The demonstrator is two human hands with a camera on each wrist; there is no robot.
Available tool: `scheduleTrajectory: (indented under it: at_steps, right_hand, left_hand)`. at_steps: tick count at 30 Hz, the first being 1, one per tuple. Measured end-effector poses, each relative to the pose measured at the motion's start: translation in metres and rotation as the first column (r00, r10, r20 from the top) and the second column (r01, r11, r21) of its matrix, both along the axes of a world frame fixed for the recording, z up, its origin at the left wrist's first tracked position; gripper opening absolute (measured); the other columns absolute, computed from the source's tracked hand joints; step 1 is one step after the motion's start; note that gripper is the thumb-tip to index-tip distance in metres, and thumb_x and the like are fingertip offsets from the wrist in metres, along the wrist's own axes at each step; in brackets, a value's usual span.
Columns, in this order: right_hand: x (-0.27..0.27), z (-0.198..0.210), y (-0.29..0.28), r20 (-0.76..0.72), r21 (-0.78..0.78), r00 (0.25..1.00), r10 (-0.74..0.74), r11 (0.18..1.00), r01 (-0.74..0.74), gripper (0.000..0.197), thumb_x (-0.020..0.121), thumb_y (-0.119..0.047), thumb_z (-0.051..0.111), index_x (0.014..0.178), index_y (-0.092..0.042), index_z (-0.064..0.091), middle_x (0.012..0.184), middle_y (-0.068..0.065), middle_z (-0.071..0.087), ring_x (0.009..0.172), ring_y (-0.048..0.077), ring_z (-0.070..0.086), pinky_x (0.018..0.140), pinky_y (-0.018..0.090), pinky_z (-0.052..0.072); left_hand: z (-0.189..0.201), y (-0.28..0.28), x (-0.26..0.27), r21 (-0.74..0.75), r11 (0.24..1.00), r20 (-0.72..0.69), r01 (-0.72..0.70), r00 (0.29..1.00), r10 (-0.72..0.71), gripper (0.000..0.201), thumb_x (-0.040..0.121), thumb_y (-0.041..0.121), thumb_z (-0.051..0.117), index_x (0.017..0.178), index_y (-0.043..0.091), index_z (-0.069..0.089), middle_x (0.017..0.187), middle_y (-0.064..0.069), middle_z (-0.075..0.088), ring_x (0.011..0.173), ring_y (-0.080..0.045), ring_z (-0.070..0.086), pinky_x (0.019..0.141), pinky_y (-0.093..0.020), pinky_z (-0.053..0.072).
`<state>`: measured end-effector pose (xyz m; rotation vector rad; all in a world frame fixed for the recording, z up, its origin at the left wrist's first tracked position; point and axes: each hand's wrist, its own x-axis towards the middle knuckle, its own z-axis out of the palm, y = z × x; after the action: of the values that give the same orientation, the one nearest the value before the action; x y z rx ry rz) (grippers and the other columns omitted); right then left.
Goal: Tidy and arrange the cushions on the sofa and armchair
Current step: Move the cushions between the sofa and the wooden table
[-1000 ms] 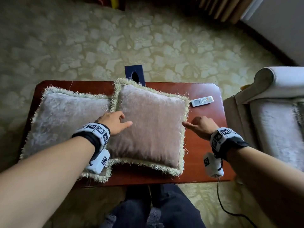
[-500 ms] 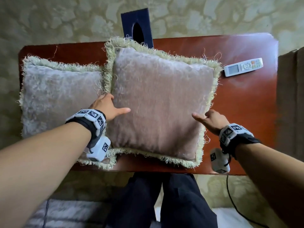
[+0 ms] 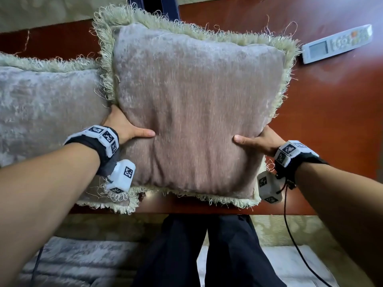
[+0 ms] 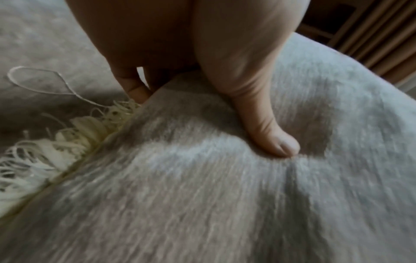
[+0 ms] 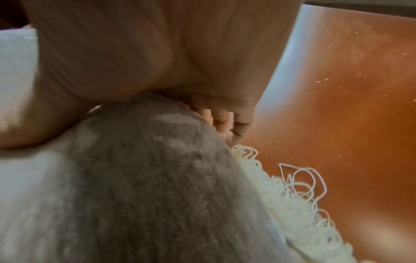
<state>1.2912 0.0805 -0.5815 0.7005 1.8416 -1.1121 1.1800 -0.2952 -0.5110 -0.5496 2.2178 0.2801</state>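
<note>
Step in hand: pickup. Left of the pink cushion [image 3: 194,112], a grey cushion [image 3: 45,112] lies on the counter [image 3: 331,121]. Left hand [image 3: 122,126] and right hand [image 3: 262,140] fingers clamp its 2 sides. Next, judged: lift clear, carry to seating.
</note>
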Motion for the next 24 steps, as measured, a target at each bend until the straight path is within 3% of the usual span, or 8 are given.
scheduleTrajectory:
  at_steps: [3, 6, 9, 11, 16, 19, 22, 24]
  right_hand:
    - [-0.007, 0.022, -0.002, -0.023, -0.026, 1.000, 0.004, 1.000, -0.005, 0.116, 0.046, -0.071, 0.087, 0.143, -0.017, 0.055, 0.134, 0.001, 0.065, 0.123, 0.023, 0.061, 0.109, 0.042, 0.047]
    - [-0.011, 0.044, 0.001, -0.039, 0.024, 0.997, 0.070, 0.997, -0.069, 0.122, 0.034, -0.085, 0.081, 0.132, -0.013, 0.063, 0.122, 0.002, 0.070, 0.111, 0.023, 0.067, 0.099, 0.040, 0.054]
    - [-0.020, 0.075, 0.004, -0.047, 0.101, 0.988, 0.149, 0.984, -0.144, 0.096, 0.028, -0.093, 0.071, 0.071, -0.008, 0.061, 0.073, 0.001, 0.066, 0.065, 0.017, 0.061, 0.059, 0.028, 0.051]
    - [-0.027, 0.105, -0.002, -0.084, 0.153, 0.984, 0.154, 0.978, -0.140, 0.084, 0.029, -0.088, 0.067, 0.059, -0.013, 0.046, 0.061, 0.001, 0.054, 0.054, 0.017, 0.049, 0.050, 0.025, 0.038]
    - [-0.049, 0.168, -0.035, -0.261, 0.250, 0.915, 0.307, 0.937, -0.243, 0.105, 0.021, -0.102, 0.058, 0.057, -0.003, 0.053, 0.059, 0.006, 0.055, 0.055, 0.020, 0.049, 0.051, 0.027, 0.038]
    - [-0.062, 0.217, -0.077, -0.328, 0.297, 0.838, 0.437, 0.889, -0.348, 0.087, 0.040, -0.093, 0.059, 0.053, -0.008, 0.049, 0.059, 0.007, 0.055, 0.060, 0.025, 0.053, 0.051, 0.029, 0.041]
    - [-0.067, 0.255, -0.128, -0.402, 0.347, 0.736, 0.545, 0.834, -0.428, 0.128, 0.029, -0.108, 0.049, 0.078, 0.009, 0.066, 0.078, 0.023, 0.070, 0.079, 0.035, 0.070, 0.071, 0.042, 0.057]
    - [-0.065, 0.284, -0.170, -0.454, 0.358, 0.650, 0.609, 0.793, -0.493, 0.127, 0.029, -0.109, 0.046, 0.077, 0.007, 0.062, 0.074, 0.021, 0.068, 0.075, 0.036, 0.067, 0.070, 0.043, 0.055]
  left_hand:
    - [0.002, -0.009, 0.004, 0.055, 0.998, -0.008, 0.007, 1.000, -0.007, 0.153, 0.006, 0.087, 0.079, 0.138, 0.015, 0.052, 0.136, -0.007, 0.063, 0.123, -0.030, 0.060, 0.107, -0.046, 0.046]
    - [0.027, -0.002, 0.010, 0.081, 0.997, -0.021, -0.019, 1.000, 0.021, 0.147, 0.002, 0.089, 0.075, 0.127, 0.013, 0.062, 0.123, -0.008, 0.070, 0.111, -0.030, 0.066, 0.100, -0.045, 0.052]
    - [0.055, -0.002, 0.018, 0.123, 0.990, -0.039, -0.075, 0.996, 0.080, 0.142, -0.001, 0.089, 0.073, 0.116, 0.009, 0.067, 0.111, -0.008, 0.072, 0.101, -0.029, 0.068, 0.095, -0.044, 0.055]
    - [0.076, -0.007, 0.024, 0.137, 0.985, -0.065, -0.102, 0.992, 0.111, 0.137, 0.001, 0.091, 0.072, 0.109, 0.007, 0.067, 0.106, -0.009, 0.072, 0.097, -0.030, 0.068, 0.092, -0.044, 0.057]
    - [0.141, -0.042, 0.055, 0.135, 0.969, -0.153, -0.205, 0.962, 0.225, 0.118, 0.023, 0.080, 0.078, 0.109, 0.002, 0.060, 0.106, -0.013, 0.068, 0.097, -0.033, 0.065, 0.088, -0.044, 0.056]
    - [0.171, -0.084, 0.084, 0.178, 0.935, -0.244, -0.308, 0.906, 0.345, 0.114, 0.045, 0.068, 0.088, 0.128, -0.002, 0.050, 0.129, -0.019, 0.060, 0.116, -0.038, 0.059, 0.098, -0.046, 0.050]
    - [0.212, -0.130, 0.124, 0.186, 0.908, -0.316, -0.376, 0.852, 0.417, 0.112, 0.052, 0.065, 0.088, 0.132, -0.003, 0.047, 0.133, -0.021, 0.057, 0.119, -0.040, 0.056, 0.097, -0.045, 0.048]
    - [0.238, -0.166, 0.156, 0.188, 0.891, -0.336, -0.413, 0.825, 0.454, 0.115, 0.043, 0.073, 0.084, 0.125, -0.002, 0.052, 0.125, -0.021, 0.062, 0.108, -0.038, 0.061, 0.087, -0.044, 0.052]
